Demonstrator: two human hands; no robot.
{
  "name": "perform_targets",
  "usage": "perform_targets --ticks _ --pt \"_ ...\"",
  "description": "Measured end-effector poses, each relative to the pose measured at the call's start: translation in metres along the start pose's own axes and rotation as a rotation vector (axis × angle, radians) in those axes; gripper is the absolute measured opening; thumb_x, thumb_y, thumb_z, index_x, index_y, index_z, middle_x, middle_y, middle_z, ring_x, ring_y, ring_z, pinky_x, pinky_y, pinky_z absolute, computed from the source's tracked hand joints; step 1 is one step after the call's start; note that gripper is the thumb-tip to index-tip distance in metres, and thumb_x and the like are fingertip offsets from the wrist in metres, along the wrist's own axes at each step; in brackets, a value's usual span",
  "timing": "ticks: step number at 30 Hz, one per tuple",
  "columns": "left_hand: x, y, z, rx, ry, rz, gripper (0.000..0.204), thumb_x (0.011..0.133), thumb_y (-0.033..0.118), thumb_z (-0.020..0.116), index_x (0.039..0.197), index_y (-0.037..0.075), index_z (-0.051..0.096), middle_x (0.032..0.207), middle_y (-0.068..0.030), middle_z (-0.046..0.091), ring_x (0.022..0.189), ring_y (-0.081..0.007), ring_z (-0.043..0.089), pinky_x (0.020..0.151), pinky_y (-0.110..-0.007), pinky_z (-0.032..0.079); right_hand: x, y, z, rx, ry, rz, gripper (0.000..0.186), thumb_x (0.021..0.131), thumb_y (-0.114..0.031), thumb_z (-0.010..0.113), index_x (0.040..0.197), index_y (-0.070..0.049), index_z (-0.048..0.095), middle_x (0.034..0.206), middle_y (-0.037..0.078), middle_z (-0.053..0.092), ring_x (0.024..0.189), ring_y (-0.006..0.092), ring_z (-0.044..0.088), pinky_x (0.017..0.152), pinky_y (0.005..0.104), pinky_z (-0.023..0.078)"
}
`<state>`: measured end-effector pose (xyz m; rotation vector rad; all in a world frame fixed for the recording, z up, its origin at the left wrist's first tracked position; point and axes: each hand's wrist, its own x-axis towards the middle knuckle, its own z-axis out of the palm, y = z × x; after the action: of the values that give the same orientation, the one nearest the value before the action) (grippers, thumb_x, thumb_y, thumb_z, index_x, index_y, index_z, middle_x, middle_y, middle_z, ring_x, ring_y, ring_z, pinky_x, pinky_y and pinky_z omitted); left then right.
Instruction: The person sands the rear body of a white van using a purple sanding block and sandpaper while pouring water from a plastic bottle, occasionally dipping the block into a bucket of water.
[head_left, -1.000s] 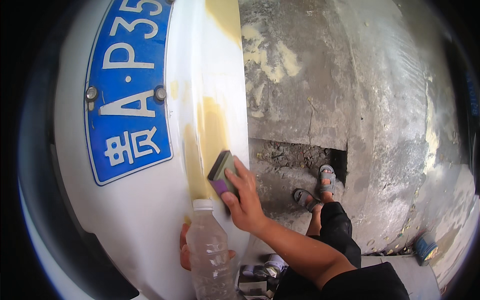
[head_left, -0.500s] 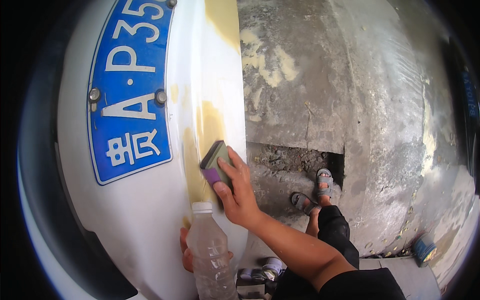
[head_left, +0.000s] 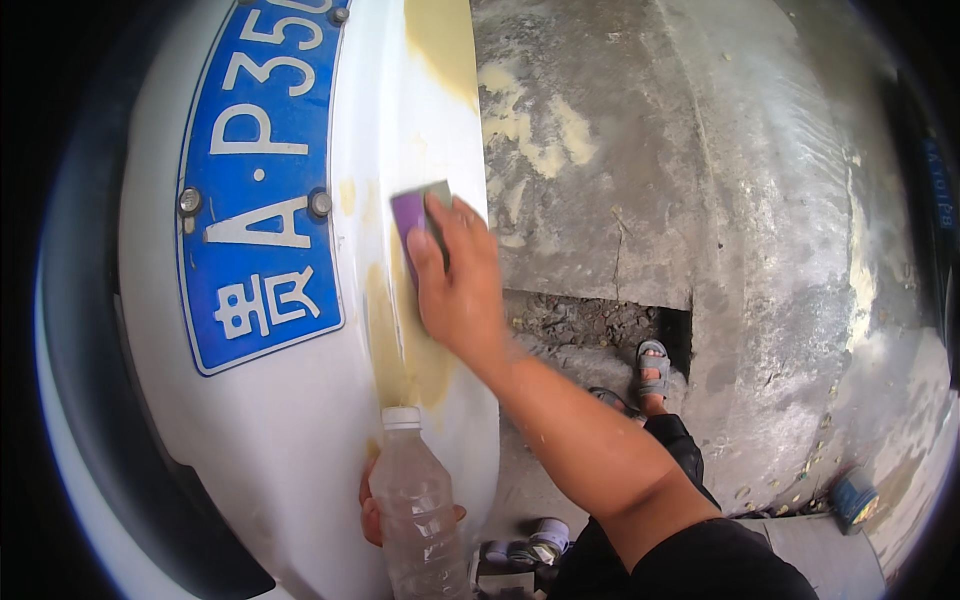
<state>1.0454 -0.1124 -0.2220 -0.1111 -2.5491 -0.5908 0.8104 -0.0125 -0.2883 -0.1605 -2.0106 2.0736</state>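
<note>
My right hand [head_left: 460,275] grips a sanding block [head_left: 409,217], purple on one side and grey-green on another, against a white car bumper [head_left: 270,430]. Below the block, a patch of yellowish filler [head_left: 425,372] runs down the bumper's ridge. My left hand [head_left: 371,510] is wrapped round a clear plastic bottle [head_left: 415,500] with a white cap, held upright low beside the panel; most of its fingers are behind the bottle. Left of the block, a blue licence plate [head_left: 250,190] is fixed to the car with bolts.
More yellow filler [head_left: 442,45] covers the bumper's far part. On the concrete floor [head_left: 770,250] at right lies a rubble-filled pit [head_left: 590,318] near my sandalled foot [head_left: 653,370]. A blue bucket [head_left: 853,500] stands at lower right; cans [head_left: 548,538] sit below the bumper.
My right hand has slid the sanding block up along the bumper, away from the bottle, uncovering more of the lower filler. The left hand and bottle have barely moved.
</note>
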Motion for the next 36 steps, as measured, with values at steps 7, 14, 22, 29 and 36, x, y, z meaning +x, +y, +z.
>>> perform_targets --ticks 7,14,22,29,36 --pt "-0.011 -0.007 0.002 -0.002 0.035 -0.037 0.109 0.069 0.064 0.077 0.139 0.006 0.017 0.134 -0.0306 0.044 0.113 -0.0416 0.057 0.088 -0.049 0.055 -0.042 -0.004 -0.004 -0.157 -0.038 -0.035 0.042 0.093 -0.02 0.061 0.13 0.0 0.058 0.123 0.036 0.05 0.111 0.0476 0.05 0.095 0.0498 0.044" --pt "-0.015 -0.004 0.006 0.0 0.071 -0.082 0.108 0.072 0.065 0.074 0.141 0.007 0.015 0.136 -0.0308 0.042 0.113 -0.0418 0.057 0.088 -0.048 0.055 0.048 0.003 0.004 -0.174 0.047 0.041 0.039 0.096 -0.023 0.054 0.126 0.002 0.059 0.113 0.036 0.056 0.103 0.0481 0.053 0.086 0.0498 0.048" --pt "-0.015 -0.001 0.0 0.103 0.037 -0.102 0.11 0.07 0.064 0.076 0.141 0.007 0.015 0.139 -0.0293 0.037 0.116 -0.0425 0.055 0.089 -0.048 0.054 -0.055 -0.02 -0.01 -0.197 -0.033 -0.053 0.042 0.096 -0.025 0.054 0.129 0.001 0.057 0.114 0.037 0.056 0.104 0.0483 0.052 0.089 0.0494 0.047" --pt "-0.017 -0.008 0.003 0.093 0.048 -0.057 0.109 0.07 0.062 0.076 0.141 0.006 0.016 0.139 -0.0285 0.039 0.114 -0.0456 0.055 0.091 -0.052 0.054 -0.004 0.004 0.003 -0.206 0.028 -0.102 0.043 0.094 -0.021 0.058 0.13 0.001 0.056 0.113 0.039 0.055 0.103 0.0484 0.052 0.091 0.049 0.046" --pt "-0.017 -0.009 0.001 0.051 0.034 -0.081 0.105 0.073 0.061 0.073 0.143 0.007 0.016 0.14 -0.0274 0.039 0.112 -0.0454 0.056 0.086 -0.052 0.055 -0.016 0.005 -0.006 -0.221 0.01 -0.193 0.046 0.091 -0.018 0.063 0.133 0.0 0.054 0.121 0.037 0.052 0.102 0.0465 0.052 0.088 0.0486 0.047"
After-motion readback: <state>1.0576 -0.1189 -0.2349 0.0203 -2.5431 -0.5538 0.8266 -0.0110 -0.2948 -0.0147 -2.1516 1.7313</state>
